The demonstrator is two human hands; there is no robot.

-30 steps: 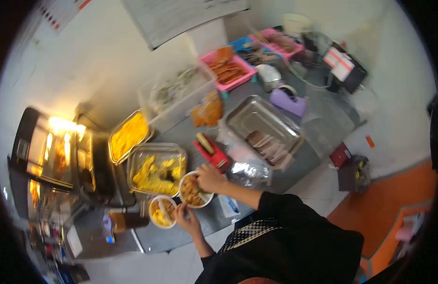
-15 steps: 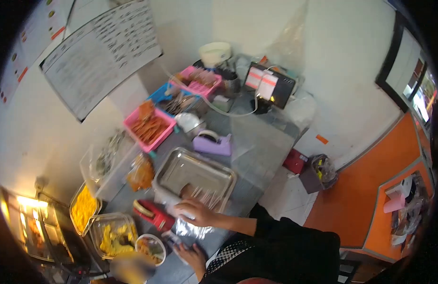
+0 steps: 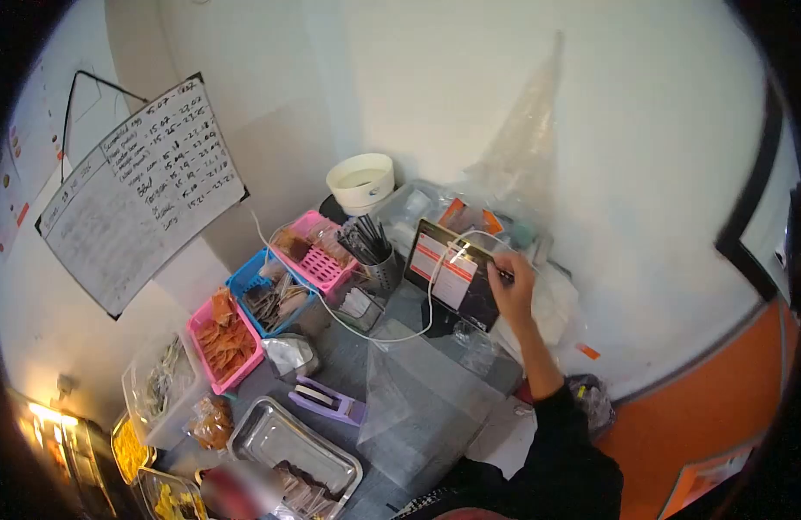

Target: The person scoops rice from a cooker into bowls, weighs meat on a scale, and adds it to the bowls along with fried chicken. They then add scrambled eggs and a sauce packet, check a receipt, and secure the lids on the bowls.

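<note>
My right hand (image 3: 515, 284) reaches to the right edge of a tablet (image 3: 448, 273) that leans upright at the back of the table. Its fingers are curled at the upper right corner, with something dark between them, seemingly the tablet's edge. Red and white panels show on the screen. A white cable (image 3: 431, 299) runs across the front of the tablet. My left hand is out of view. Near the bottom, a metal tray (image 3: 266, 433) holds dark-edged slices. A purple tape dispenser (image 3: 335, 403) lies beyond the tray.
Pink baskets (image 3: 249, 368) and a blue basket (image 3: 275, 329) line the wall side. A metal cup of black straws (image 3: 381, 270) stands by a white bowl (image 3: 361, 182). Clear plastic sheets (image 3: 409, 407) cover the table's right part. A whiteboard (image 3: 140, 199) hangs at left.
My right hand has moved from beside the metal tray up to the tablet. The view has shifted toward the back wall, and my left hand has left it.
</note>
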